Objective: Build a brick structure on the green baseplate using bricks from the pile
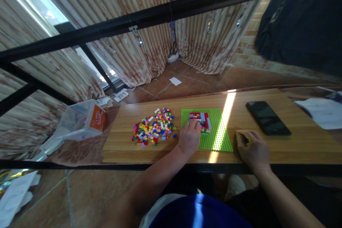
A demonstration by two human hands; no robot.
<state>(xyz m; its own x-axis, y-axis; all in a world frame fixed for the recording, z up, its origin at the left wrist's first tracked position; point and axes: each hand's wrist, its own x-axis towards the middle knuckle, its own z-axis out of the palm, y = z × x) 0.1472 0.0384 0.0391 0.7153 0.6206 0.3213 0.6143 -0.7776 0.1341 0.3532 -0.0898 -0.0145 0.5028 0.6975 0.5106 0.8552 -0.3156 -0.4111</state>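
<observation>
A green studded baseplate (pixel 217 133) lies on the wooden tabletop (pixel 294 144). A patch of red, blue and other coloured bricks (pixel 203 118) is built on its far left part. My left hand (pixel 189 136) rests on the plate's left side with its fingertips pressed against that patch; whether a brick sits under the fingers is hidden. Left of the plate lies a loose pile of small coloured bricks (pixel 153 127). My right hand (pixel 252 148) rests on the table just right of the plate, fingers curled, holding nothing that I can see.
A black phone (pixel 268 117) lies face up at the right of the table. White paper (pixel 322 112) sits at the far right. A clear plastic container with an orange label (pixel 80 119) stands left of the table. Black metal frame bars (pixel 160 14) cross overhead.
</observation>
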